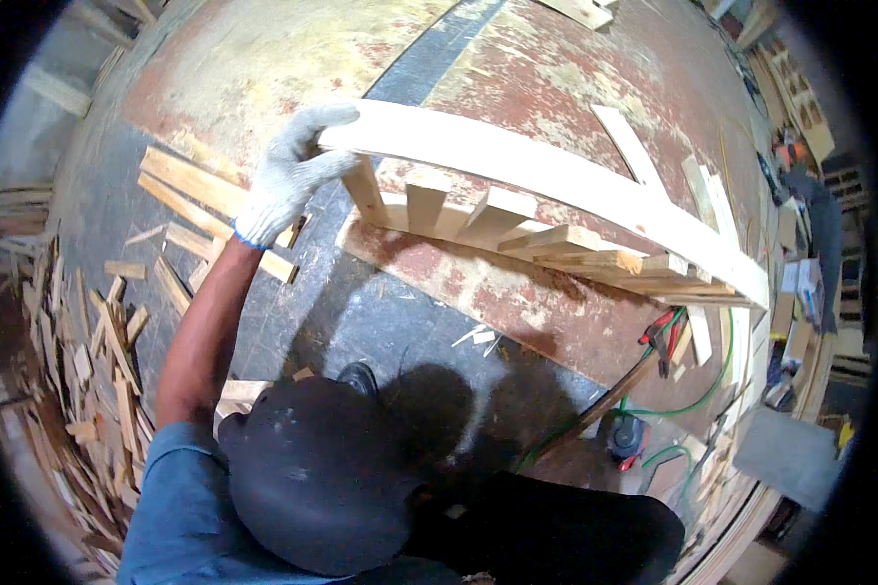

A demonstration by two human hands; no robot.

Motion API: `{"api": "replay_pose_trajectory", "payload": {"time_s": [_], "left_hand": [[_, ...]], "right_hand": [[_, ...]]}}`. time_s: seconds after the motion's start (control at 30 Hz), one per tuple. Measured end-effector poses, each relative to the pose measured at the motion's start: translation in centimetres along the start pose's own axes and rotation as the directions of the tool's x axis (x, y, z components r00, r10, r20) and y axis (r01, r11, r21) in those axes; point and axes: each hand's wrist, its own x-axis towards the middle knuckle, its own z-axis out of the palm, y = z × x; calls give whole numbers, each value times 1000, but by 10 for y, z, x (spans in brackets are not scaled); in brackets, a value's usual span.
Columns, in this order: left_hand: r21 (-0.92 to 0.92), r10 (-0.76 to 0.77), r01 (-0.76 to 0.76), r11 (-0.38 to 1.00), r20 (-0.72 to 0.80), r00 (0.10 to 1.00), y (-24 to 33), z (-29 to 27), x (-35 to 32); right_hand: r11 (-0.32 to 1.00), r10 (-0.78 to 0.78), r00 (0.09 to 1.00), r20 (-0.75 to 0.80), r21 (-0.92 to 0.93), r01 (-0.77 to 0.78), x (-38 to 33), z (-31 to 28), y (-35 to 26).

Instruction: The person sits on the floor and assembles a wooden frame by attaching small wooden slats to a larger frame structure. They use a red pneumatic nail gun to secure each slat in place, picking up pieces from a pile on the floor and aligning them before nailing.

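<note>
My left hand (288, 180), in a white knitted glove with a blue cuff, is closed around the near-left end of a slatted wooden frame (517, 156). Its fingers lie over the top board and the thumb is against the side. The frame stands on its edge on the floor, its long pale board uppermost and running off to the right. Several short wooden slats (498, 213) show below that board, joined to a lower piece. My right hand is not visible. A dark rounded cap shape (322, 468) and a dark trouser leg (576, 526) cover the lower middle.
Offcuts (98, 361) heap along the left, with loose wood strips (195, 185) closer in. A green hose (688, 409), a red-handled tool (663, 336) and a dark blue-and-red device (628, 439) lie right. Long boards and a grey sheet (788, 456) line the right side.
</note>
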Motion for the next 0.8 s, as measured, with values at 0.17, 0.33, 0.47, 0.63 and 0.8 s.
{"api": "replay_pose_trajectory", "payload": {"time_s": [0.17,0.33,0.47,0.63,0.8], "left_hand": [[-123,75,-70,990,39,996,-15,14,2],[-43,140,-138,990,47,989,-17,15,4],[62,242,-248,967,89,966,-17,11,6],[-17,241,-242,970,188,952,-23,-3,7],[32,358,-373,927,213,909,-33,1,16]], "right_hand": [[985,92,961,261,118,-127,-35,-67,-82],[931,-233,773,590,-96,353,-22,-149,-140],[769,-445,702,556,-165,617,-35,-178,-224],[872,-490,536,688,388,299,-95,-83,-373],[864,-493,495,715,334,378,-122,-58,-432]]}}
